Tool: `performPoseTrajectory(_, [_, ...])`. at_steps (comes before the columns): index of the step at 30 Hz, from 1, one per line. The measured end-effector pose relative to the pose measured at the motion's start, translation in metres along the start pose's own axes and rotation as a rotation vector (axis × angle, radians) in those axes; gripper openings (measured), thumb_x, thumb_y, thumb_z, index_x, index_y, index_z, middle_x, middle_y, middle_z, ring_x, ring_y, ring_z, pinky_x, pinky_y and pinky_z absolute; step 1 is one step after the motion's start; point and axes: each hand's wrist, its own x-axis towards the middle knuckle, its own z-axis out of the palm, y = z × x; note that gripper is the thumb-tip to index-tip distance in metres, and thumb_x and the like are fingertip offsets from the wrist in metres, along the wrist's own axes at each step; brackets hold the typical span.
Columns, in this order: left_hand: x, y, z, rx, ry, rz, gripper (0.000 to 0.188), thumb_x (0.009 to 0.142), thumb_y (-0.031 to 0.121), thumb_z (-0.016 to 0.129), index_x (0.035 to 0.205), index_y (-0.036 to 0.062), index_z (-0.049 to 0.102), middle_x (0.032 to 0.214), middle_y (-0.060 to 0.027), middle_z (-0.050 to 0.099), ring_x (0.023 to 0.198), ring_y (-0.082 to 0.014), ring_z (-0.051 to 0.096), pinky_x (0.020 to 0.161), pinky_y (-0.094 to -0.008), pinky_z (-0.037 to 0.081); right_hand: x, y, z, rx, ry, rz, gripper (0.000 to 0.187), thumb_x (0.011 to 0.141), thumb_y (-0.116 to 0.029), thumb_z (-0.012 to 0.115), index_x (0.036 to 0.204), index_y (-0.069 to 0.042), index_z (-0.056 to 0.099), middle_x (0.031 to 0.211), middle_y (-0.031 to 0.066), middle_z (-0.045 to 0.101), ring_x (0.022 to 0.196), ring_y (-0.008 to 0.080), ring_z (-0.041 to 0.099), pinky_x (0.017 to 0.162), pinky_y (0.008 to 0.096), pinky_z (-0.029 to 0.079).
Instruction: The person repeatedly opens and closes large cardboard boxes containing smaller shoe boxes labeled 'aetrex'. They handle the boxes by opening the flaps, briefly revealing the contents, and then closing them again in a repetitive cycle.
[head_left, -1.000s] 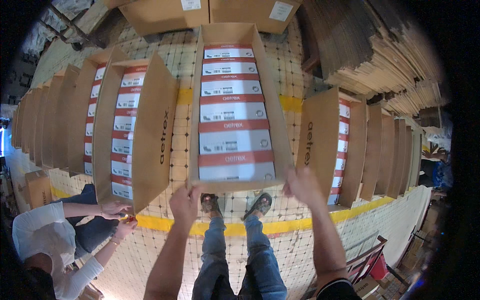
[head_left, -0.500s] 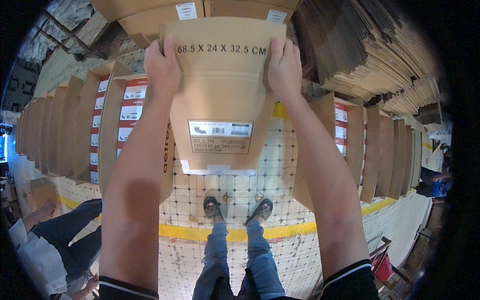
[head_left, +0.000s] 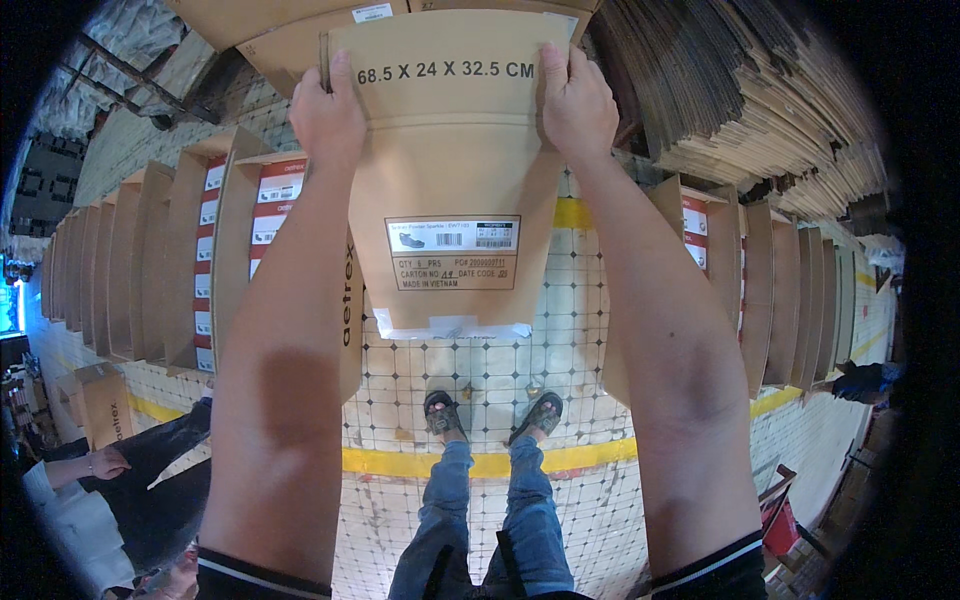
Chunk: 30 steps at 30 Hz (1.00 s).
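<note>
A tall brown cardboard carton (head_left: 455, 180) hangs in front of me over the tiled floor, with a printed shoe label on its near face and clear tape along its lower edge. My left hand (head_left: 328, 110) is closed on its upper left edge, thumb on the near face. My right hand (head_left: 580, 105) grips the upper right edge the same way. The fingers behind the cardboard are partly hidden. Both arms reach out nearly straight.
Open cartons holding red-and-white shoe boxes (head_left: 275, 190) line the left; another row of open cartons (head_left: 710, 235) runs right. Stacked cartons (head_left: 300, 45) stand ahead, beside flattened cardboard (head_left: 760, 100). A person (head_left: 100, 500) is at lower left. A yellow line (head_left: 400, 462) crosses the floor.
The carton and both my hands have moved slightly up in the view, still gripped at the same edges. At lower left, the other person's hand and body have shifted.
</note>
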Motion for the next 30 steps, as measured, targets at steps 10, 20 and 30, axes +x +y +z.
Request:
performPoseTrajectory(10, [-0.002,0.003,-0.001,-0.009,0.015,-0.031,0.054,0.093,0.053,0.051,0.095,0.0006,0.063,0.096,-0.0211,0.063,0.093,-0.0409,0.059,0.081,-0.0479,0.045,0.0,-0.002,-0.002,0.0,-0.02,0.03,0.054,0.099,-0.056,0.034,0.125,-0.014,0.056,0.113,0.0148,0.062,0.103,0.0374,0.06,0.085,0.0503,0.048])
performPoseTrajectory(20, [-0.004,0.001,0.0,-0.013,0.043,-0.001,0.054,0.093,0.052,0.052,0.097,-0.0001,0.063,0.096,-0.0217,0.063,0.092,-0.0408,0.059,0.08,-0.0477,0.045,-0.003,-0.003,-0.003,0.008,-0.035,0.047,0.057,0.099,-0.058,0.031,0.128,-0.014,0.054,0.113,0.0162,0.06,0.106,0.0373,0.059,0.087,0.0493,0.047])
performPoseTrajectory(30, [-0.151,-0.032,-0.065,-0.291,-0.094,-0.187,0.037,0.102,0.028,0.043,0.095,-0.0058,0.057,0.091,-0.0204,0.058,0.086,-0.0343,0.053,0.078,-0.0404,0.041,-0.133,0.045,-0.03,0.115,-0.076,-0.028,0.051,0.097,-0.043,0.043,0.136,-0.01,0.047,0.116,0.0211,0.055,0.105,0.0432,0.056,0.087,0.0491,0.046])
